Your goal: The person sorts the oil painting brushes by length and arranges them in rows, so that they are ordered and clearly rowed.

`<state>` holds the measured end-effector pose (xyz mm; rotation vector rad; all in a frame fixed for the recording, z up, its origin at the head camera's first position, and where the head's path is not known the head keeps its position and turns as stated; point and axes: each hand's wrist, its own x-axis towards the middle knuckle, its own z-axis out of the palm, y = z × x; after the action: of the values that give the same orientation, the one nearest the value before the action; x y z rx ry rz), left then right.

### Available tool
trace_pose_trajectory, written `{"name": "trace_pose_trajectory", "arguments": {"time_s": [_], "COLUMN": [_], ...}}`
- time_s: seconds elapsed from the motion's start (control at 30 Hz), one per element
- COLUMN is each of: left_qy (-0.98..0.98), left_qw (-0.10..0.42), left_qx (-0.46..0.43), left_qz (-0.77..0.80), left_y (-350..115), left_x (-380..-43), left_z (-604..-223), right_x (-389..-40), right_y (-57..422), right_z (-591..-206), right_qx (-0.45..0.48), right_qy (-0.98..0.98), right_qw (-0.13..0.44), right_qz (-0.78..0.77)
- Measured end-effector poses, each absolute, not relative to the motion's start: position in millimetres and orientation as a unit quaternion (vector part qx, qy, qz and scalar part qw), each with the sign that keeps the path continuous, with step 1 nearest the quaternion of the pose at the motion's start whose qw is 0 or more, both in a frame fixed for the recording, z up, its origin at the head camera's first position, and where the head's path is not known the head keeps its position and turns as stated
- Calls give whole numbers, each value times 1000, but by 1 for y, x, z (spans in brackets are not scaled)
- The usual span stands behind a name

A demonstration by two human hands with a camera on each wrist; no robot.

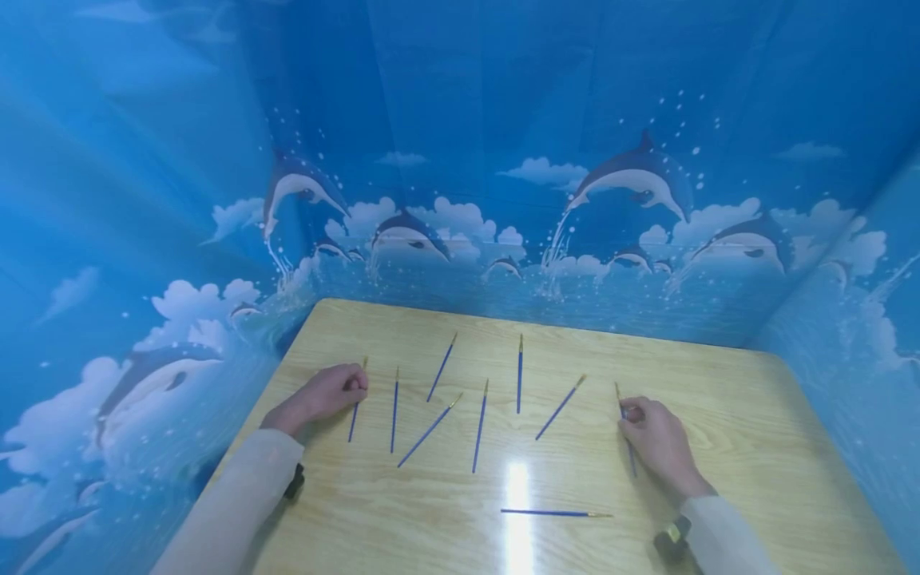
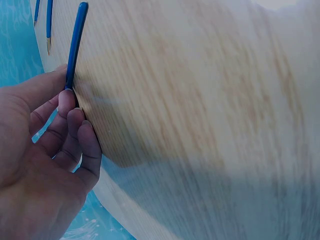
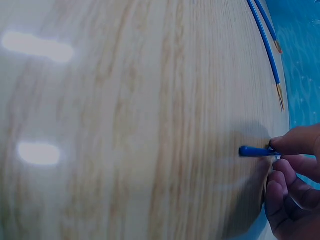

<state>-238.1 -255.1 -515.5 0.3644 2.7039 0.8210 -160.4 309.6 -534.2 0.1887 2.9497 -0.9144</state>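
At the left of the table, my left hand [image 1: 327,397] pinches a thin blue paintbrush [image 1: 353,425] between thumb and fingers. Its blue handle [image 2: 76,45] sticks out past the fingertips in the left wrist view. On the far right, another blue paintbrush [image 1: 632,461] is pinched by my right hand [image 1: 657,442]; in the right wrist view its handle end [image 3: 252,151] points away from the fingers. The fingers partly hide the middle of both brushes. Closest to my left hand lies a separate paintbrush [image 1: 394,414], bristles toward the back.
Several more paintbrushes lie spread on the wooden table [image 1: 740,447], including a slanted brush [image 1: 430,431] and an upright-lying brush [image 1: 520,379]. One brush [image 1: 549,513] lies crosswise nearer the front. A blue dolphin-print curtain [image 1: 467,160] encloses the back and sides.
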Motion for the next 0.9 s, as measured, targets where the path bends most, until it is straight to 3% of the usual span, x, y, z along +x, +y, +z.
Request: {"name": "trace_pose_trajectory", "arguments": {"time_s": [0.27, 0.9], "left_qy": [939, 937], "left_qw": [145, 149], "left_qx": [130, 127], "left_qz": [283, 289], "left_y": [-256, -256], "left_x": [-240, -240], "left_z": [-516, -515], "right_x": [-160, -155], "right_y": [318, 328], "right_z": [-533, -533], "right_qx": [82, 37], "right_qy": [956, 964], "right_qw": [32, 22], "right_qz": [-279, -262]}}
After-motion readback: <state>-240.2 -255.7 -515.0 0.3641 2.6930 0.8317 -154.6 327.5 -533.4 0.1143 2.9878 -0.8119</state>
